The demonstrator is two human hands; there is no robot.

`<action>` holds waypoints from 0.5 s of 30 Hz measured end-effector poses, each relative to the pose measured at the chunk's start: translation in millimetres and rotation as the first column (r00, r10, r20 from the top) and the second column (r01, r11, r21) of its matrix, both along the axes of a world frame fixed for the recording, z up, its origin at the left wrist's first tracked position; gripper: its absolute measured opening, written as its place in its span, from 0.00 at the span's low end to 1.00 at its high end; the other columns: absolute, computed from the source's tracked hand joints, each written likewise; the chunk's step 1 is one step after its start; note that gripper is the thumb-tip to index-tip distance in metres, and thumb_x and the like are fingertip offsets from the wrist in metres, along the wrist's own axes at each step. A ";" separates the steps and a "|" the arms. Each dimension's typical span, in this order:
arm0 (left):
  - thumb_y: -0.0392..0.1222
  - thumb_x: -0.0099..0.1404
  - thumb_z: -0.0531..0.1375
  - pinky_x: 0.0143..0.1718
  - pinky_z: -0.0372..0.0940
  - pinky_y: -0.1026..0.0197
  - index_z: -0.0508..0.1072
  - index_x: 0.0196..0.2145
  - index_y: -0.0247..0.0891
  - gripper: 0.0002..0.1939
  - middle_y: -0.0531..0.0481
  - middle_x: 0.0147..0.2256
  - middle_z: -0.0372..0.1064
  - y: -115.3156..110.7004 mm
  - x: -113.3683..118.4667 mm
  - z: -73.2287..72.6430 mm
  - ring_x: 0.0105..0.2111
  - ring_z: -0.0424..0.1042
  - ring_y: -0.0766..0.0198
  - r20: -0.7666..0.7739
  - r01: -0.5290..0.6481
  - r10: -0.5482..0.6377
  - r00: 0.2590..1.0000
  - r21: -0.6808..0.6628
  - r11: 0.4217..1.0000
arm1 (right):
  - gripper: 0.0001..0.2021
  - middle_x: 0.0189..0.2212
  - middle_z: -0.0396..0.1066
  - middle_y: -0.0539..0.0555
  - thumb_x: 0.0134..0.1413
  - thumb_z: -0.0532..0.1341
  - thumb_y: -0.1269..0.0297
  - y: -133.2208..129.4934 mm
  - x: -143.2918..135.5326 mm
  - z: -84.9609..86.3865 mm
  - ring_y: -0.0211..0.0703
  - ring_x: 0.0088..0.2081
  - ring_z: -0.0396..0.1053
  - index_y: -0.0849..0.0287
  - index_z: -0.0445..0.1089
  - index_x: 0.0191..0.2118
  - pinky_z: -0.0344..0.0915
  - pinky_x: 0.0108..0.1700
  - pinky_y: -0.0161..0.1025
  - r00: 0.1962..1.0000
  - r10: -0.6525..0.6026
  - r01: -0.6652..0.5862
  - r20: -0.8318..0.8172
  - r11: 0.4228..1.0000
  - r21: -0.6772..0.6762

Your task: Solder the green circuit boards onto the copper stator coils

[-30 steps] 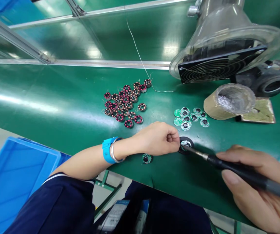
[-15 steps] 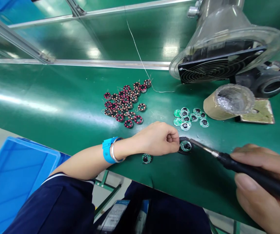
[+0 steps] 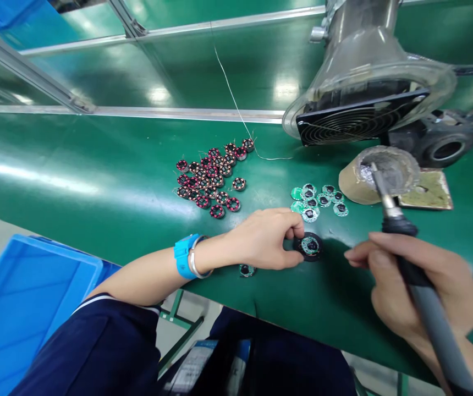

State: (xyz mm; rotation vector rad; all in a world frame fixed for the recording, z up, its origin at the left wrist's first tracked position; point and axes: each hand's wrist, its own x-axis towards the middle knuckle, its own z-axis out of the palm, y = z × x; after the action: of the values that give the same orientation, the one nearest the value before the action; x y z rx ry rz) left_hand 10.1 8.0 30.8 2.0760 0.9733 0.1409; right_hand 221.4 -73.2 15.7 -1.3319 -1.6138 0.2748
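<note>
My left hand (image 3: 267, 239) grips the left edge of a round black holder (image 3: 318, 256) between thumb and fingers; a green circuit board (image 3: 309, 245) with a black centre lies in it. In my right hand (image 3: 418, 286) is a soldering iron (image 3: 416, 278), its metal tip inside the mouth of a tan cup (image 3: 354, 179) with silvery residue. Several round boards (image 3: 324, 200) lie just beyond the holder. Another board (image 3: 247, 270) lies below my left wrist, partly hidden by it.
Several wound copper coils (image 3: 212, 179) are heaped at the middle left of the green table (image 3: 116, 192). A thin wire (image 3: 232, 93) hangs down to them. A clear fume hood with a fan (image 3: 360, 124) stands behind the cup, beside a sponge tray (image 3: 428, 190). A blue bin (image 3: 34, 297) is at lower left.
The iron's tip has moved from the holder up into the tan cup, with my right hand turned more upright. My left thumb and fingers have spread round the holder's edge.
</note>
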 end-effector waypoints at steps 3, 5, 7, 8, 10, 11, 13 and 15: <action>0.50 0.55 0.70 0.33 0.57 0.64 0.70 0.37 0.37 0.19 0.54 0.34 0.66 -0.5 4.2 -5.5 0.33 0.66 0.65 0.011 0.045 -0.046 0.999 0.071 0.996 | 0.12 0.33 0.78 0.47 0.53 0.68 0.71 7.5 -1.4 -7.8 0.35 0.29 0.75 0.54 0.72 0.43 0.72 0.32 0.34 0.980 0.090 -0.100 0.179 0.994 0.047; 0.51 0.55 0.71 0.32 0.57 0.64 0.70 0.37 0.36 0.20 0.54 0.33 0.66 0.7 6.0 -7.3 0.33 0.65 0.65 0.026 0.058 -0.060 0.998 0.084 0.995 | 0.13 0.34 0.77 0.48 0.53 0.68 0.70 10.0 -1.9 -11.2 0.35 0.29 0.73 0.54 0.70 0.45 0.70 0.33 0.35 0.963 0.135 -0.143 0.233 0.989 0.019; 0.48 0.56 0.71 0.32 0.57 0.64 0.71 0.37 0.35 0.17 0.54 0.33 0.66 3.3 6.9 -7.0 0.32 0.65 0.66 0.046 0.078 -0.082 0.996 0.080 0.994 | 0.15 0.36 0.76 0.49 0.53 0.68 0.70 10.8 -2.7 -13.9 0.37 0.31 0.73 0.54 0.70 0.46 0.69 0.33 0.36 0.954 0.171 -0.179 0.248 0.984 0.007; 0.45 0.57 0.71 0.32 0.57 0.65 0.72 0.37 0.35 0.16 0.54 0.33 0.66 5.0 7.1 -6.3 0.32 0.65 0.66 0.059 0.095 -0.099 0.993 0.072 0.993 | 0.16 0.36 0.76 0.50 0.52 0.68 0.70 10.9 -3.2 -15.0 0.37 0.31 0.73 0.54 0.69 0.47 0.69 0.33 0.36 0.951 0.183 -0.193 0.251 0.981 0.013; 0.41 0.57 0.71 0.33 0.58 0.65 0.73 0.38 0.34 0.15 0.53 0.34 0.67 9.2 7.5 -5.1 0.33 0.66 0.67 0.090 0.133 -0.137 0.986 0.052 0.990 | 0.18 0.37 0.76 0.50 0.52 0.68 0.70 10.9 -4.4 -16.7 0.38 0.32 0.72 0.55 0.69 0.49 0.68 0.32 0.36 0.944 0.210 -0.223 0.252 0.975 0.021; 0.39 0.57 0.71 0.34 0.59 0.65 0.73 0.39 0.34 0.14 0.52 0.35 0.67 11.5 7.8 -4.9 0.33 0.67 0.67 0.105 0.154 -0.158 0.982 0.044 0.987 | 0.18 0.37 0.75 0.51 0.52 0.68 0.71 11.1 -5.2 -17.2 0.37 0.31 0.72 0.55 0.69 0.49 0.67 0.32 0.36 0.943 0.224 -0.237 0.248 0.971 0.023; 0.36 0.57 0.70 0.35 0.60 0.65 0.74 0.40 0.34 0.13 0.52 0.35 0.67 16.0 8.7 -5.4 0.34 0.67 0.66 0.130 0.193 -0.196 0.972 0.036 0.980 | 0.19 0.36 0.75 0.51 0.52 0.68 0.71 11.7 -6.7 -17.6 0.37 0.30 0.70 0.55 0.68 0.50 0.67 0.32 0.37 0.940 0.246 -0.259 0.235 0.966 0.025; 0.34 0.58 0.70 0.36 0.61 0.65 0.75 0.40 0.34 0.13 0.52 0.35 0.66 19.5 9.0 -6.6 0.35 0.68 0.66 0.143 0.221 -0.223 0.964 0.032 0.975 | 0.19 0.35 0.75 0.51 0.52 0.67 0.71 12.7 -8.4 -17.4 0.36 0.29 0.68 0.55 0.68 0.50 0.67 0.32 0.37 0.938 0.249 -0.262 0.241 0.965 0.021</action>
State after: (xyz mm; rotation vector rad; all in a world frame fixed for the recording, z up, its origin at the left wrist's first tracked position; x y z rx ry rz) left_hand 19.1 27.5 24.2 2.1403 0.6485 0.1809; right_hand 213.0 -60.4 -1.6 -1.1462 -1.9871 0.2333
